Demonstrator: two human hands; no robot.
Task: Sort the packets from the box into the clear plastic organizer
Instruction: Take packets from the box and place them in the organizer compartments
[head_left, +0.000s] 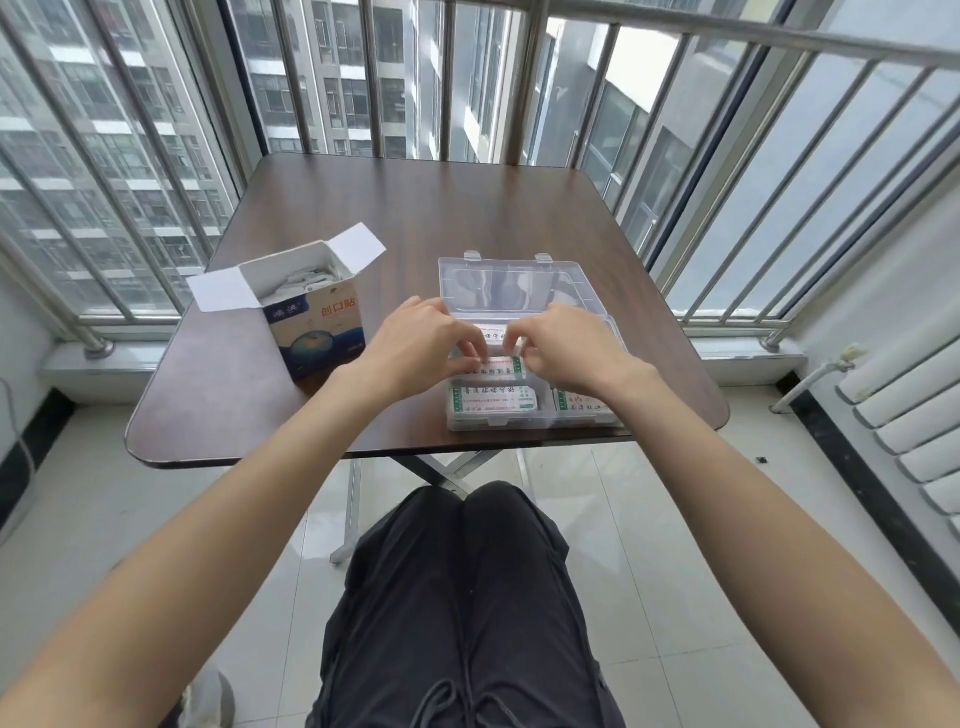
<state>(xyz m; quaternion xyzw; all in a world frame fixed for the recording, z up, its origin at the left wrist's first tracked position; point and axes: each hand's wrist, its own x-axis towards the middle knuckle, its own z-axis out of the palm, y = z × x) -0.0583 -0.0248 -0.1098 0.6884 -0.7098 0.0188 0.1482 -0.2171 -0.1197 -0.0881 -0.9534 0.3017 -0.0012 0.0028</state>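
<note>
A clear plastic organizer lies on the brown table with its lid tipped open toward the window. White packets with green ends fill its compartments, one at the front left. My left hand and my right hand meet over a middle compartment, and both pinch a white packet with curled fingertips. The open cardboard box stands left of the organizer, flaps spread, with more white packets inside.
The brown table sits against a railed window corner. A radiator stands at the right. My knees in dark trousers are just below the table's near edge.
</note>
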